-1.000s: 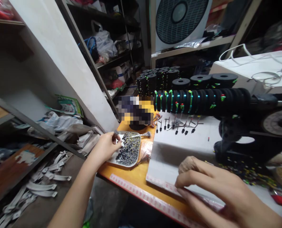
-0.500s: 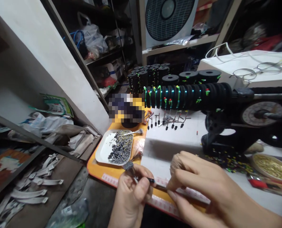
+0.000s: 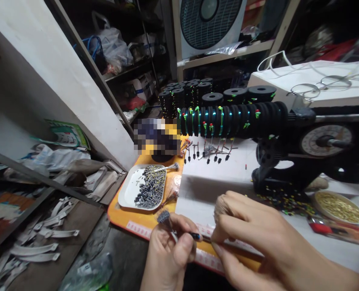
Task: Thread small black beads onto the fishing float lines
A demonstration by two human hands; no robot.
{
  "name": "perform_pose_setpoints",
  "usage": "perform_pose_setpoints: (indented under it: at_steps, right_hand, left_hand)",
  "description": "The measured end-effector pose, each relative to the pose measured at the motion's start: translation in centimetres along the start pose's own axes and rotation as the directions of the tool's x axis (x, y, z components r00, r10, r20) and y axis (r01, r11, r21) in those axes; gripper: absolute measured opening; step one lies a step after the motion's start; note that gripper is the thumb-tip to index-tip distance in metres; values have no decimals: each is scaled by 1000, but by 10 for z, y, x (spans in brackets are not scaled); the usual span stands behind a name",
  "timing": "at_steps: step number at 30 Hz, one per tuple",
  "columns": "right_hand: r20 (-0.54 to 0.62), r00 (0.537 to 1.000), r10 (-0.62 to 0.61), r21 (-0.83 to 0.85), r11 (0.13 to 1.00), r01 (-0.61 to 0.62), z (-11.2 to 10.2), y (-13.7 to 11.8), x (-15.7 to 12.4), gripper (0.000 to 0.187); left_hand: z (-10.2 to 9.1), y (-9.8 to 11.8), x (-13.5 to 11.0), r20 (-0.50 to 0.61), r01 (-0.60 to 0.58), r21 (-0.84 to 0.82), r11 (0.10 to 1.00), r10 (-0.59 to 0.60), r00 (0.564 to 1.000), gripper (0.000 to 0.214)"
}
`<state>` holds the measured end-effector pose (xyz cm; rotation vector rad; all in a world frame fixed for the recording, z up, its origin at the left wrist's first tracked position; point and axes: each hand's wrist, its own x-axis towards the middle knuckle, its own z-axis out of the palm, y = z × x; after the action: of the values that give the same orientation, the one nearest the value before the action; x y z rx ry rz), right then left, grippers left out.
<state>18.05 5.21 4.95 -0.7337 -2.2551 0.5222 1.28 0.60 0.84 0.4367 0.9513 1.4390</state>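
Note:
My left hand (image 3: 177,248) is closed around a bundle of thin stems with grey tips (image 3: 164,217). Between its thumb and forefinger a small black cylindrical piece (image 3: 195,235) pokes out to the right. My right hand (image 3: 255,236) is close by on the right, thumb and forefinger pinched together near the black piece. What those fingertips hold, if anything, is too small to make out. Left of my hands, a white tray (image 3: 127,193) contains many tiny grey, black and yellowish pieces, with another grey-tipped bundle (image 3: 173,166) resting over its edge.
A dark machine (image 3: 324,139) with a dial carries a row of black spools (image 3: 236,119) wound with green line, small black pieces hanging below. More spools (image 3: 179,99) stand behind. A bowl of gold bits (image 3: 338,207) and a red-handled tool (image 3: 320,226) lie right.
The view has shifted slightly, so the surroundings sit further left. The black piece shows a little more beyond my left fingertips. My right hand keeps nearly the same pinched pose.

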Motion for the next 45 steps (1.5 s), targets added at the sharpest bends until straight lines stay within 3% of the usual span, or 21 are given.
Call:
perform_pose_setpoints:
  at_steps: [8, 11, 15, 18, 20, 23, 29, 33, 36, 38, 41, 43, 45]
  right_hand:
    - [13, 1000, -5, -34, 999, 6, -1, -2, -1, 19]
    - [24, 999, -21, -53, 998, 22, 2, 1, -3, 21]
    - [-2, 995, -95, -145, 985, 94, 7, 8, -7, 22]
    - [-60, 978, -199, -228, 957, 181, 11, 14, -11, 20]
    - [-83, 967, -241, -250, 945, 213, 13, 16, -13, 25]
    - [-110, 964, -241, -243, 947, 209, 14, 15, -15, 32]
    - [-86, 984, -155, 36, 987, 159, 6, 12, -5, 22]
    - [-53, 985, -165, 56, 984, 168, 4, 13, 1, 14]
    - [-9, 967, -256, -90, 963, 254, 6, 16, 0, 16]
    - [7, 935, -355, -229, 909, 347, 6, 18, -2, 20]
    - [-16, 878, -478, -393, 810, 434, -1, 18, -5, 25]
    - [-42, 872, -488, -448, 789, 421, -10, 16, -4, 29]
    - [-85, 892, -445, -424, 826, 372, -18, 13, 0, 29]
  left_hand:
    - [-6, -6, 1, 11, -42, 40, 998, 41, 999, 35]
    - [-9, -12, 4, 8, -170, 118, 978, 170, 985, 29]
    - [-7, -17, 5, -10, -363, 267, 893, 379, 925, 20]
    - [-2, -17, 2, -38, -409, 365, 836, 452, 891, 20]
    - [1, -18, 0, -63, -391, 387, 835, 448, 892, 20]
    - [3, -20, -1, -75, -388, 283, 877, 423, 903, 17]
    - [2, -22, 3, 17, -461, 88, 883, 462, 887, 20]
    - [1, -21, 0, 97, -402, -29, 915, 403, 910, 18]
    - [-2, -20, 0, 222, -403, 50, 914, 384, 896, 13]
    - [-7, -18, 2, 254, -372, 140, 918, 330, 909, 15]
    - [-13, -14, 6, 201, -289, 277, 916, 239, 950, 24]
    - [-15, -10, 8, 156, -231, 371, 900, 185, 970, 27]
    - [-13, -7, 9, 167, -206, 423, 882, 147, 975, 33]
